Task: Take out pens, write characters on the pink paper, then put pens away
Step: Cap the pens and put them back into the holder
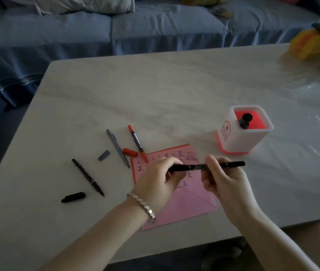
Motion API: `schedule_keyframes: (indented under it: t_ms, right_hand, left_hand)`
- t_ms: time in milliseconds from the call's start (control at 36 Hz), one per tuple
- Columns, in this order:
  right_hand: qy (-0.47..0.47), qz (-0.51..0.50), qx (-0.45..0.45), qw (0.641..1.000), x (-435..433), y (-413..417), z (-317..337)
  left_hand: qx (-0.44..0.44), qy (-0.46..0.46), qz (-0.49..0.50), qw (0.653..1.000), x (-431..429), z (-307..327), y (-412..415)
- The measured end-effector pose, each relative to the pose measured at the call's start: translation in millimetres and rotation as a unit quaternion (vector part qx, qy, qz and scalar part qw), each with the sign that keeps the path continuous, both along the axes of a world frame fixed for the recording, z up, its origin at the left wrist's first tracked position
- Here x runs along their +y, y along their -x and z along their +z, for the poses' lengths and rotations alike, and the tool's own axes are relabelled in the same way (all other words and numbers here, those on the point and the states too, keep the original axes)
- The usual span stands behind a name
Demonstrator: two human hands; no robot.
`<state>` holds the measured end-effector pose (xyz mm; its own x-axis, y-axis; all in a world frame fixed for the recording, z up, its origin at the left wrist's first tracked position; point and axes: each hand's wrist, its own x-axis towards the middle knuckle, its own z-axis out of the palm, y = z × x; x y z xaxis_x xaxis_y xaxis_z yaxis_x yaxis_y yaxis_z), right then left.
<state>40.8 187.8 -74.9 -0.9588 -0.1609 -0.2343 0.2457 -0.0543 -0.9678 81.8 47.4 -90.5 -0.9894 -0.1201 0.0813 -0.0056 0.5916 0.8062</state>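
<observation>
Both hands hold one black pen point(231, 164) level above the pink paper point(182, 204). My left hand point(157, 180) pinches its left end, where the cap sits, and my right hand point(223, 178) grips the barrel. The paper carries several handwritten characters. Left of it lie an uncapped black pen point(87, 177) with its black cap point(73, 197), a grey pen point(117, 147) with its grey cap point(103, 155), and a red-tipped pen point(137, 142) with its red cap point(130, 151). A white and red pen holder point(243, 137) stands at the right with one black pen point(245, 120) inside.
The pale marble table point(174, 90) has its near edge just below my wrists. A blue sofa point(96, 34) runs along the far side. A yellow object point(312, 44) and clear plastic sit at the far right corner.
</observation>
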Motion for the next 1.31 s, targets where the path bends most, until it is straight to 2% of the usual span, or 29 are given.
schedule_keyframes:
  t_ms: [56,111,194,278,389,472,667,778,861,1028,1306]
  right_hand:
    - [-0.042,-0.048,0.115,0.991,16.3,15.4,10.5]
    - [-0.081,-0.117,0.237,0.961,36.5,33.2,22.9]
    - [-0.122,-0.187,0.320,0.921,66.4,59.4,33.4]
    - [-0.196,-0.217,0.316,0.903,80.6,82.5,28.5]
    - [-0.341,-0.137,0.264,0.892,75.8,101.6,10.5]
    - [-0.374,-0.099,0.228,0.893,68.3,105.3,4.6]
    - [-0.351,-0.113,0.218,0.903,70.7,82.9,10.7]
    - [-0.355,-0.094,0.220,0.904,70.8,54.8,1.4]
    - [-0.349,-0.049,0.206,0.913,62.8,39.4,-11.4]
    - [-0.330,0.073,0.181,0.924,32.2,23.1,-27.4]
    - [-0.350,0.220,0.171,0.894,-33.3,16.8,-35.3]
  left_hand:
    - [0.000,-0.010,0.017,1.000,1.0,2.4,13.7]
    - [0.007,0.001,0.040,0.999,-1.8,2.1,24.2]
    - [0.016,0.043,0.061,0.997,-11.2,-2.1,32.9]
    - [-0.005,0.083,0.087,0.993,-26.8,-8.7,34.7]
    - [-0.036,0.105,0.128,0.985,-48.8,-17.9,31.1]
    - [-0.053,0.130,0.141,0.980,-60.4,-22.9,30.8]
    - [-0.067,0.206,0.124,0.968,-86.0,-23.4,45.3]
    - [-0.119,0.253,0.100,0.955,-96.3,-25.8,55.9]
    - [-0.154,0.266,0.076,0.948,-99.4,-28.0,59.5]
    - [-0.159,0.244,0.048,0.955,-99.0,-28.8,62.4]
    - [-0.147,0.260,0.017,0.954,-108.9,-39.9,49.4]
